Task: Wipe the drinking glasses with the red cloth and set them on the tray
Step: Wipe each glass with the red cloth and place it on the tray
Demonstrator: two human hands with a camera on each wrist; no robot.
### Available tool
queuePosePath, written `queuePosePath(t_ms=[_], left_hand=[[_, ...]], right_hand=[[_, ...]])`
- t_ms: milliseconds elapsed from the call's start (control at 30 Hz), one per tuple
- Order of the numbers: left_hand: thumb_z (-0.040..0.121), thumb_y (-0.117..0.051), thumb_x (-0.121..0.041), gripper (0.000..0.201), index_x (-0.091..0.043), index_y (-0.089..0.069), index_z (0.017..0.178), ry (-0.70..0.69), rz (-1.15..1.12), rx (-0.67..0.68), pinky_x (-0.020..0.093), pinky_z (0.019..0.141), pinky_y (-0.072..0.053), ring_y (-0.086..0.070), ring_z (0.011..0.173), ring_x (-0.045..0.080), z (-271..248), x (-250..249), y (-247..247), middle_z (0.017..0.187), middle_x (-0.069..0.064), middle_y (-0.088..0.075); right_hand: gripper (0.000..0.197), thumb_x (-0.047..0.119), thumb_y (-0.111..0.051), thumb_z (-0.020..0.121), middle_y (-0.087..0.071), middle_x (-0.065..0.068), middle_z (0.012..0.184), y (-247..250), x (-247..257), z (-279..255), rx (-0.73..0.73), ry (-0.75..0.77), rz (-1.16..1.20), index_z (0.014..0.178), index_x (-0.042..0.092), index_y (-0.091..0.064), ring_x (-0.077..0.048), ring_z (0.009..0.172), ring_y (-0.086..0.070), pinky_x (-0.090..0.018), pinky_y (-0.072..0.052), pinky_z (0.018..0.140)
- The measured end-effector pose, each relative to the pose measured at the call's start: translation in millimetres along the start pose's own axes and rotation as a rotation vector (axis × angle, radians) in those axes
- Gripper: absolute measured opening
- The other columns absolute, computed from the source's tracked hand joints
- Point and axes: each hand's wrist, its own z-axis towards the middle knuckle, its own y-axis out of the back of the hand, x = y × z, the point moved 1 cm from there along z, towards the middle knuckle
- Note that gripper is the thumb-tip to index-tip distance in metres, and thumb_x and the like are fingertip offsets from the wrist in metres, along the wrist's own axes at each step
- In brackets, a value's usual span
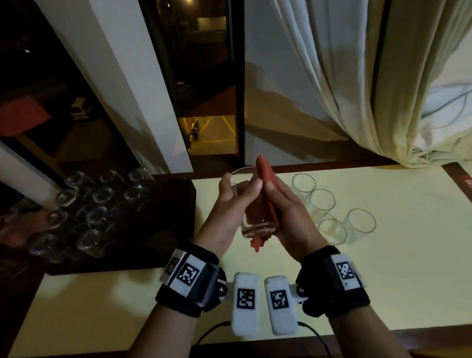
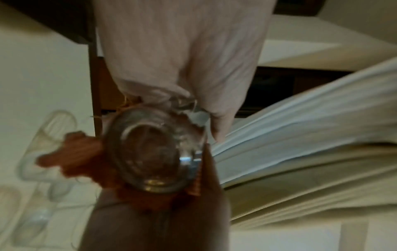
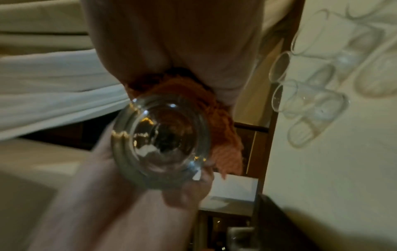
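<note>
glass (image 1: 253, 205): clear, held tilted | red cloth (image 1: 267, 183): against its side | tray (image 1: 176, 208): dark, glasses on it

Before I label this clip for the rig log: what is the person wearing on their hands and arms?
Both hands, left hand and right hand, are bare, forearms sleeveless. Each wrist carries a black strap with a white block bearing a black-and-white square code marker. A second white marked module hangs inside each wrist, trailing a thin black cable.
</note>
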Motion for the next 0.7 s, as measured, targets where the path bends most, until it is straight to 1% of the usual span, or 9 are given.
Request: queuePosePath(t_ms=[67, 133, 200, 267, 367, 467, 533, 633, 700], left_hand=[[0.080, -0.077, -0.054, 0.097, -0.022, -0.027, 0.157, 0.000, -0.062, 0.055, 0.052, 0.113, -0.040, -0.055, 0.132, 0.028, -1, 2, 3, 0.140, 0.007, -0.059], [0.083, -0.070, -0.055, 0.084, -0.014, -0.040, 0.150, -0.006, -0.100, 0.128, 0.050, 0.112, -0.042, -0.056, 0.130, 0.031, -3, 2, 8, 0.139, 0.015, -0.060], [0.086, -0.066, -0.043, 0.077, -0.013, -0.037, 0.151, -0.019, -0.111, 0.081, 0.045, 0.113, -0.041, -0.055, 0.131, 0.027, -3, -1, 13, 0.142, 0.015, -0.058], [0.082, -0.074, -0.034, 0.092, -0.022, -0.022, 0.158, -0.008, -0.155, 0.041, 0.050, 0.117, -0.034, -0.050, 0.136, 0.030, -3, -2, 13, 0.149, 0.017, -0.050], [0.074, -0.076, -0.046, 0.101, -0.034, -0.020, 0.157, -0.036, -0.050, 0.020, 0.053, 0.114, -0.039, -0.054, 0.132, 0.026, -4, 0, 10, 0.144, 0.007, -0.056], [0.068, -0.079, -0.068, 0.104, -0.031, -0.032, 0.154, -0.046, 0.009, 0.062, 0.052, 0.115, -0.037, -0.053, 0.134, 0.024, -7, 3, 15, 0.146, 0.003, -0.055], [0.066, -0.077, -0.073, 0.108, -0.031, -0.032, 0.155, -0.034, 0.018, 0.068, 0.050, 0.120, -0.030, -0.046, 0.140, 0.022, -9, 2, 21, 0.151, 0.003, -0.050], [0.090, -0.068, -0.043, 0.084, -0.029, -0.020, 0.158, -0.020, -0.019, -0.009, 0.050, 0.122, -0.024, -0.044, 0.140, 0.021, -9, 1, 23, 0.147, 0.004, -0.052], [0.097, -0.061, -0.033, 0.076, -0.030, -0.016, 0.158, -0.023, 0.005, -0.013, 0.051, 0.119, -0.031, -0.049, 0.129, 0.019, -15, -2, 16, 0.127, -0.005, -0.058]], right_hand=[[0.047, 0.032, -0.046, 0.102, -0.068, -0.015, 0.127, -2, 2, -1, 0.022, -0.074, 0.176, 0.146, 0.017, -0.050, -0.029, 0.108, -0.070, -0.038, -0.060, 0.077], [0.052, 0.034, -0.046, 0.099, -0.068, -0.019, 0.124, -1, 3, -3, 0.028, -0.117, 0.291, 0.144, 0.009, -0.050, -0.029, 0.100, -0.072, -0.038, -0.061, 0.075], [0.052, 0.036, -0.047, 0.101, -0.065, -0.020, 0.130, -2, 2, -4, 0.013, -0.080, 0.232, 0.148, 0.014, -0.048, -0.030, 0.103, -0.071, -0.039, -0.060, 0.075], [0.048, 0.036, -0.049, 0.103, -0.065, -0.016, 0.132, -4, 1, -3, -0.010, -0.025, 0.062, 0.149, 0.024, -0.048, -0.030, 0.106, -0.071, -0.042, -0.059, 0.076], [0.038, 0.028, -0.045, 0.105, -0.068, -0.009, 0.130, -11, 0, -3, -0.008, -0.007, 0.092, 0.142, 0.026, -0.056, -0.024, 0.111, -0.070, -0.039, -0.059, 0.084], [0.038, 0.032, -0.045, 0.101, -0.070, -0.016, 0.120, -15, -2, -3, 0.010, -0.095, 0.296, 0.127, 0.013, -0.064, -0.028, 0.103, -0.071, -0.039, -0.059, 0.078], [0.045, 0.036, -0.047, 0.100, -0.067, -0.020, 0.125, -14, -2, -3, 0.008, -0.091, 0.259, 0.136, 0.012, -0.060, -0.032, 0.103, -0.069, -0.043, -0.059, 0.075], [0.042, 0.036, -0.050, 0.102, -0.067, -0.019, 0.127, -13, -3, -4, -0.048, -0.011, -0.009, 0.143, 0.028, -0.055, -0.034, 0.099, -0.070, -0.043, -0.058, 0.067], [0.044, 0.035, -0.053, 0.100, -0.068, -0.014, 0.129, -14, -7, -3, -0.065, 0.002, -0.048, 0.143, 0.028, -0.055, -0.032, 0.111, -0.069, -0.042, -0.058, 0.076]])
